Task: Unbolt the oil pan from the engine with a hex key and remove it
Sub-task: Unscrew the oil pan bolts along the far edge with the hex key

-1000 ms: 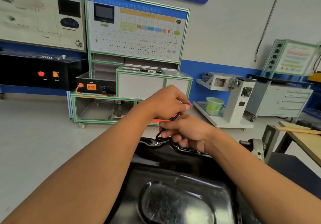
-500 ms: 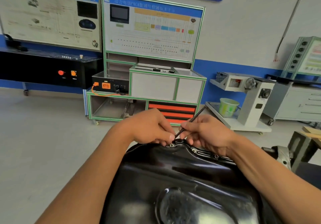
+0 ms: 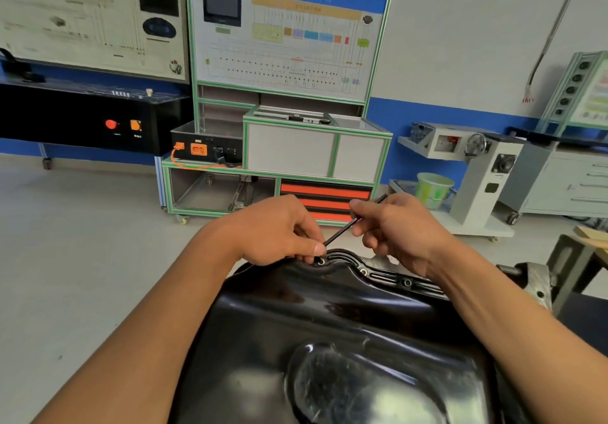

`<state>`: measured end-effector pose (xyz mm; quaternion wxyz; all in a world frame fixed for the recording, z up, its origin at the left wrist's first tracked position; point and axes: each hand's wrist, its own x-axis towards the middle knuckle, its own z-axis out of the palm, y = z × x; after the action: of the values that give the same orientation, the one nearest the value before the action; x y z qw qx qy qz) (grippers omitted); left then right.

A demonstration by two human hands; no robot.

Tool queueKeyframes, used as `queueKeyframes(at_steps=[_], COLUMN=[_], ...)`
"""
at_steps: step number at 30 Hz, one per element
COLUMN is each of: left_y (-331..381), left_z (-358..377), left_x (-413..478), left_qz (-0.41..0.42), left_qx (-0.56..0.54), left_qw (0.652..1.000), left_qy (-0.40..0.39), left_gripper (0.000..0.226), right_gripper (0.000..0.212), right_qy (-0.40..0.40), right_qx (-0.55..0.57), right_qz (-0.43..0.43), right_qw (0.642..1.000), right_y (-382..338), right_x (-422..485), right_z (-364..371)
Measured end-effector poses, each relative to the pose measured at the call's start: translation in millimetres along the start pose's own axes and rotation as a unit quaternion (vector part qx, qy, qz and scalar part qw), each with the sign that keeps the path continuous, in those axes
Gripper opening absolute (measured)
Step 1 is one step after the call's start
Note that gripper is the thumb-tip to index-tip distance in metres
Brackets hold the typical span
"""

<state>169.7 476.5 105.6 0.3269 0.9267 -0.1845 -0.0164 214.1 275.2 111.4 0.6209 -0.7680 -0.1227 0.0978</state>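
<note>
A glossy black oil pan [image 3: 345,331] fills the lower middle of the head view, bottom side up, with a bolted flange along its far edge. My right hand [image 3: 398,229] pinches the long arm of a thin black hex key [image 3: 342,233], which slants down-left to a bolt [image 3: 320,262] at the flange's far corner. My left hand [image 3: 279,231] holds the key's lower end with thumb and fingertips right over that bolt. Two more bolts [image 3: 363,271] [image 3: 408,282] show along the flange to the right.
A grey metal part of the engine stand [image 3: 539,280] sits at the pan's right. A wooden bench [image 3: 589,239] stands further right. Across the floor are a green-framed training cabinet [image 3: 283,127], a black console [image 3: 85,118] and a white cart with a green bucket [image 3: 434,188].
The camera tipped downward, bringing the pan's far corner nearer. Both hands dropped to the flange; my right hand shifted up the key's long arm while my left settled on the key's lower end at the corner bolt.
</note>
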Motion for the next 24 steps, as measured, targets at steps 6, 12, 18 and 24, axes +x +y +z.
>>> queueKeyframes(at_steps=[6, 12, 18, 24], left_y=[2.4, 4.4, 8.4, 4.3], left_z=[1.4, 2.8, 3.1, 3.7], left_x=[2.6, 4.9, 9.7, 12.5], left_qz=[-0.008, 0.001, 0.002, -0.015], left_qx=[0.039, 0.056, 0.073, 0.048], left_qw=[0.999, 0.998, 0.997, 0.998], left_qy=[-0.002, 0.001, -0.014, -0.028], left_gripper=[0.012, 0.009, 0.009, 0.008], right_gripper=[0.023, 0.022, 0.032, 0.040], right_qy=[0.057, 0.009, -0.124, -0.176], right_qx=[-0.017, -0.164, -0.458, -0.492], right_qz=[-0.021, -0.078, -0.142, -0.195], right_qw=[0.998, 0.983, 0.869, 0.830], right_y=[4.7, -3.8, -17.0, -7.6], right_x=[-12.4, -21.9, -20.4, -16.5], right_z=[-10.8, -33.8, -39.9, -39.1])
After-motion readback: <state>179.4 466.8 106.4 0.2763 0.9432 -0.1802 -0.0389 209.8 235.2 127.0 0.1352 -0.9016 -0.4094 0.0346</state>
